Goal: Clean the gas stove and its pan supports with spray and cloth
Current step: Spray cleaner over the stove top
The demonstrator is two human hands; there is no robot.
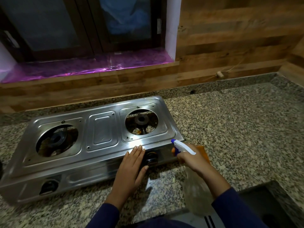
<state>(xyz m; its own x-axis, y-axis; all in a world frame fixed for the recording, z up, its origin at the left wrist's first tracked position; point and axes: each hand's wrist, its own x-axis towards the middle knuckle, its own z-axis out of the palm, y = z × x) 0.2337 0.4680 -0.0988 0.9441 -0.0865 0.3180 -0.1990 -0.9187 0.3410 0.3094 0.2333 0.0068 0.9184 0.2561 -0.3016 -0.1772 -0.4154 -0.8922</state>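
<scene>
A steel two-burner gas stove point(102, 129) lies on the granite counter with both burner wells uncovered; no pan supports are in view. My left hand point(131, 163) rests flat, fingers together, on the stove's front right edge beside a black knob point(150, 157). My right hand point(190, 158) grips a clear spray bottle point(195, 191) by its white and blue trigger head point(180, 145), nozzle aimed toward the stove top. An orange cloth point(203, 151) lies on the counter behind that hand, mostly hidden.
The speckled granite counter point(238, 129) runs right of the stove to a wood-panelled wall point(230, 38). A window sill covered in purple film point(82, 68) sits behind the stove. A dark sink point(266, 204) lies at lower right. A second knob point(49, 186) sits at front left.
</scene>
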